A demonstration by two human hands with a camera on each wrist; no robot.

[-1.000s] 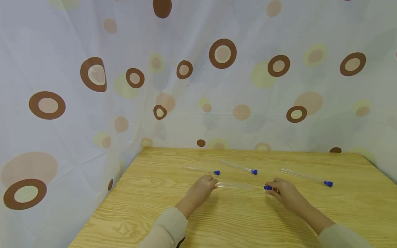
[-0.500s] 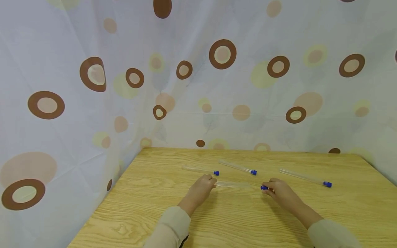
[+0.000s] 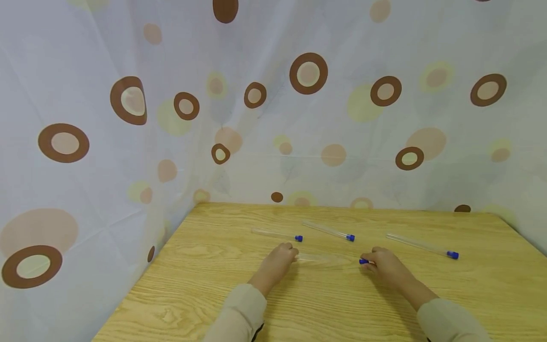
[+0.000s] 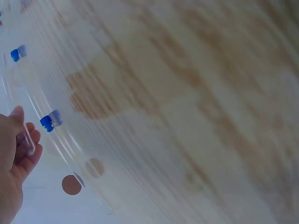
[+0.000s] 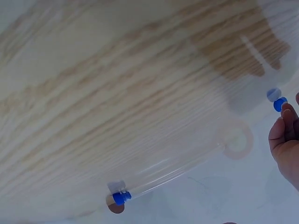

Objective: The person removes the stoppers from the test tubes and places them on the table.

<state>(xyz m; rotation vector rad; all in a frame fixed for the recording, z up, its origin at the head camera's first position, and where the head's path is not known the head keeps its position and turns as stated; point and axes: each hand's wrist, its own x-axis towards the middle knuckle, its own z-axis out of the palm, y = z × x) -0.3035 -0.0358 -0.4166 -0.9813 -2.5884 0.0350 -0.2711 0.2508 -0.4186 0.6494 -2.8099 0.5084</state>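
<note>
My left hand (image 3: 277, 265) pinches a clear test tube (image 3: 319, 258) near its rounded end, and the tube points to the right above the table. That rounded end shows between the fingers in the left wrist view, beside the held tube (image 4: 31, 148). Between thumb and fingers of my right hand (image 3: 390, 269) is a small blue cap (image 3: 363, 261), which faces the tube's other end. A short gap separates cap and tube. The right wrist view also has this blue cap (image 5: 280, 104) at the fingertips.
Behind the hands lie more clear tubes with blue caps: a left tube (image 3: 273, 233), a middle tube (image 3: 326, 230) and a right tube (image 3: 419, 243). All rest on the wood-grain table (image 3: 205, 285). A patterned sheet (image 3: 265, 57) closes off the back and left side.
My right hand has moved slightly left with the blue cap, narrowing the gap to the tube. The left hand keeps its hold, nearly in place. The other tubes have not moved.
</note>
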